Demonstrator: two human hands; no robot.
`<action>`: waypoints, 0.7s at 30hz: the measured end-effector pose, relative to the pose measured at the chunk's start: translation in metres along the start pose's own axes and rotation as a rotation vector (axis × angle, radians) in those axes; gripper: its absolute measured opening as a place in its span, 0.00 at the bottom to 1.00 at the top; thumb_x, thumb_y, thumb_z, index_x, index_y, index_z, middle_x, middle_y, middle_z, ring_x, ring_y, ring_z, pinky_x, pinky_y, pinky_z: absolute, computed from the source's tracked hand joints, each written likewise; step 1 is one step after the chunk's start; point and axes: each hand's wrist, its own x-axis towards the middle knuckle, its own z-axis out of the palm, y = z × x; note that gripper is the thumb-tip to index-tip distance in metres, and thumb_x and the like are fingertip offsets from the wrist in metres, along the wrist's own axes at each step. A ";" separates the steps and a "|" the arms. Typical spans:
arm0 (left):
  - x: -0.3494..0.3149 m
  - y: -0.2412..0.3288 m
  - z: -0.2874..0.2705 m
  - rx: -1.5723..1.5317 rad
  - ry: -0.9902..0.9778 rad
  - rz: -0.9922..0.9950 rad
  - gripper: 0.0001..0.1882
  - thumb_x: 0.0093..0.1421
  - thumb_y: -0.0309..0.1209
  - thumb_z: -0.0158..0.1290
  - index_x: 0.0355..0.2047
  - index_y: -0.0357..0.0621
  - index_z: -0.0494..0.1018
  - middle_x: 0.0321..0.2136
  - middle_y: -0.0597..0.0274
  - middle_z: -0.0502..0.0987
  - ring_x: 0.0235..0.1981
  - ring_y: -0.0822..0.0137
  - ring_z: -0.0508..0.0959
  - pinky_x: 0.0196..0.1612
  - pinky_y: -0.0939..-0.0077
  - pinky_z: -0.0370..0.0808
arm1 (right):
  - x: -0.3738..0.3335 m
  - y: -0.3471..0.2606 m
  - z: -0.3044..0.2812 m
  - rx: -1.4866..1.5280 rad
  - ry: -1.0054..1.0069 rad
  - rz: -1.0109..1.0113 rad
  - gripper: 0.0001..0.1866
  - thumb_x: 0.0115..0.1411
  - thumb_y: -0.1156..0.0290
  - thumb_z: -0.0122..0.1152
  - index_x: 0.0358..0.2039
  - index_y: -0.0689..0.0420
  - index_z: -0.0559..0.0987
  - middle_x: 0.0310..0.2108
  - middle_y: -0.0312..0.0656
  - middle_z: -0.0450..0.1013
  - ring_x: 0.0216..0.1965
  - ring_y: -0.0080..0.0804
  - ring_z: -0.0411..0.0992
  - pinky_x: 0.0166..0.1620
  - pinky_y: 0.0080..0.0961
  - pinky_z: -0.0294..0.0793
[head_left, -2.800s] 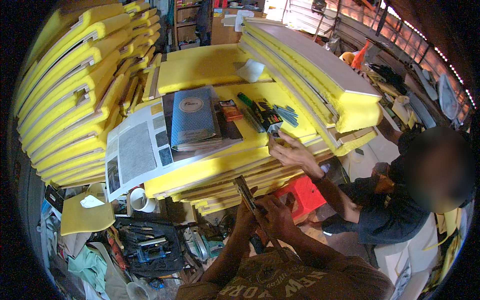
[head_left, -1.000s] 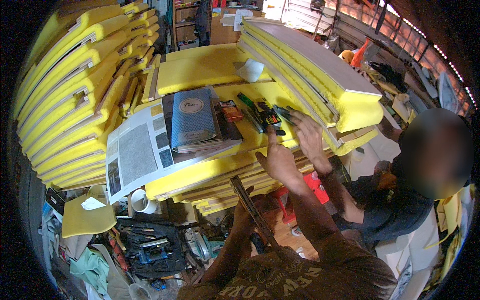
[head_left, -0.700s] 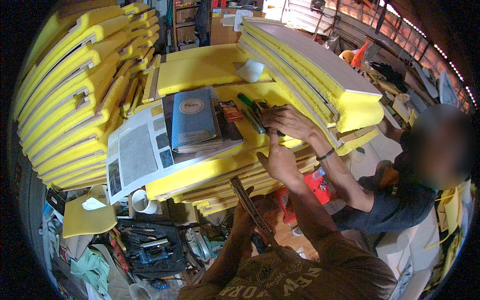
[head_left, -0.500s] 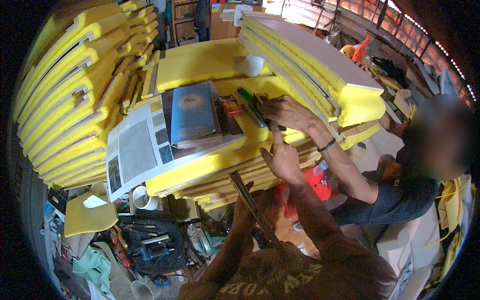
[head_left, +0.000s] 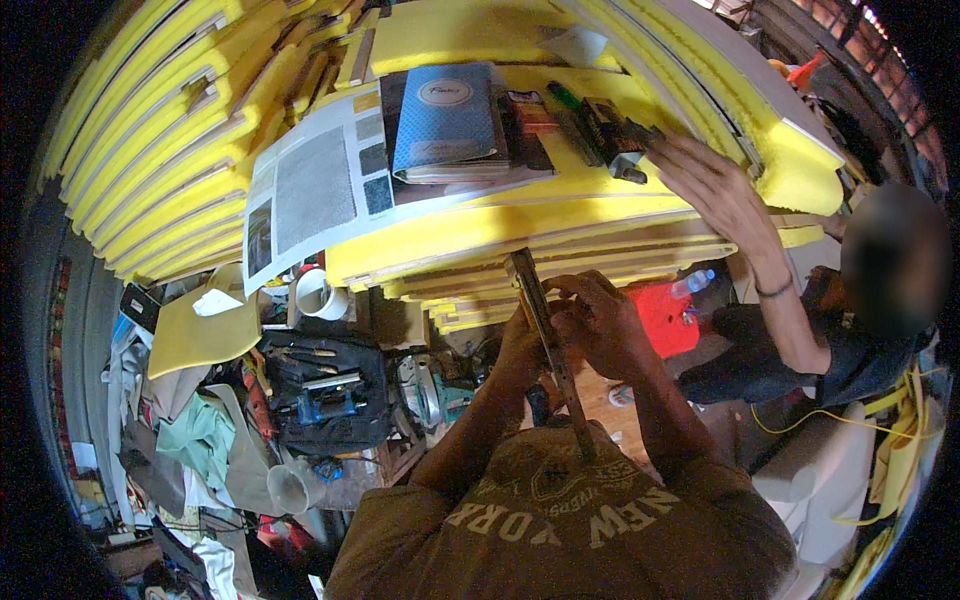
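My left hand [head_left: 519, 350] is closed round a long, narrow, dark bar [head_left: 540, 315], which slants from the foam edge down toward my chest. Close beside the bar's upper part is my right hand [head_left: 603, 318], its fingers bent and pressed inward; what they hold, if anything, is hidden. Ahead of both hands lies a stack of yellow foam-covered panels [head_left: 440, 235]. On it rest a blue book [head_left: 447, 118], a printed sheet with grey swatches [head_left: 315, 185] and a green-and-black tool [head_left: 578, 125]. A co-worker's hand [head_left: 705, 180] reaches over small dark items beside that tool.
More yellow foam panels [head_left: 150, 130] are piled at the left. Below the stack are a white cup [head_left: 320, 295], a black tool bag [head_left: 335, 420] and a circular saw [head_left: 425, 390]. A red container [head_left: 665, 320] with a clear bottle [head_left: 692, 284] stands at the right, near the co-worker.
My right hand has drawn back from pointing at the items on the foam and come to the bar in my left hand. The co-worker's hand has shifted right. The view has tilted downward.
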 end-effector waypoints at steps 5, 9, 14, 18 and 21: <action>-0.008 0.021 0.011 0.100 0.065 -0.005 0.30 0.54 0.38 0.54 0.54 0.41 0.59 0.43 0.56 0.71 0.38 0.67 0.74 0.37 0.78 0.74 | 0.014 0.002 0.009 0.037 -0.074 -0.183 0.23 0.50 0.78 0.54 0.49 0.61 0.67 0.40 0.49 0.67 0.42 0.43 0.70 0.42 0.33 0.73; -0.023 0.039 0.010 0.128 0.092 0.063 0.26 0.56 0.37 0.51 0.53 0.40 0.60 0.41 0.53 0.72 0.36 0.68 0.75 0.36 0.78 0.75 | 0.031 -0.010 0.014 -0.122 -0.101 -0.376 0.26 0.48 0.74 0.55 0.50 0.61 0.66 0.42 0.53 0.67 0.44 0.49 0.68 0.45 0.36 0.70; -0.028 0.012 -0.049 0.058 0.069 0.148 0.13 0.55 0.27 0.52 0.41 0.41 0.67 0.31 0.66 0.73 0.31 0.76 0.73 0.34 0.82 0.72 | 0.046 -0.036 0.016 -0.143 -0.240 -0.478 0.29 0.46 0.70 0.57 0.51 0.62 0.66 0.42 0.58 0.67 0.42 0.55 0.67 0.46 0.39 0.67; -0.041 0.014 -0.051 0.329 0.105 0.297 0.11 0.54 0.24 0.53 0.38 0.42 0.68 0.29 0.71 0.73 0.29 0.80 0.72 0.32 0.85 0.69 | 0.052 -0.038 0.024 -0.225 -0.273 -0.588 0.25 0.47 0.67 0.59 0.47 0.61 0.69 0.39 0.56 0.68 0.41 0.54 0.67 0.44 0.40 0.67; -0.039 0.002 -0.058 0.091 0.141 0.360 0.20 0.54 0.28 0.52 0.47 0.42 0.63 0.33 0.62 0.73 0.31 0.69 0.75 0.32 0.75 0.74 | 0.054 -0.044 0.025 -0.247 -0.392 -0.554 0.22 0.47 0.66 0.60 0.43 0.59 0.70 0.38 0.53 0.69 0.40 0.51 0.68 0.42 0.39 0.68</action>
